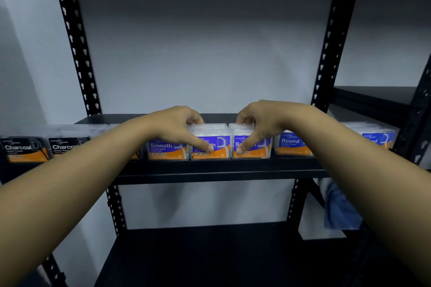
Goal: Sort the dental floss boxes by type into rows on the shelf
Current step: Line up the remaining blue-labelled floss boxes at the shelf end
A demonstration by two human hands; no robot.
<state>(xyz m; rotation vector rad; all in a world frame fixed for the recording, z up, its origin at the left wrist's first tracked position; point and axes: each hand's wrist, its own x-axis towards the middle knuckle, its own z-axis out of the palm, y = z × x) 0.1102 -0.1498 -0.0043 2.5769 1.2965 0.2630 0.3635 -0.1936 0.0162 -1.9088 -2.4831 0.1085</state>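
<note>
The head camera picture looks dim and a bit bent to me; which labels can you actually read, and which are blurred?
Head view: dim, bluish light, corners darkened; the wide lens bows the shelf posts outward. Central Smooth box reads clearly; Charcoal box at the left edge and far-right Round box smear. Left hand and right hand each cover part of a label.

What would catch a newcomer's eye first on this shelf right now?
Two bare hands meet mid-shelf: the left hand grips one Smooth box, the right hand the Smooth box beside it, thumbs on the labels. Along the shelf front the purple-and-orange boxes run in a row, with black Charcoal boxes at far left and Round boxes to the right.
</note>
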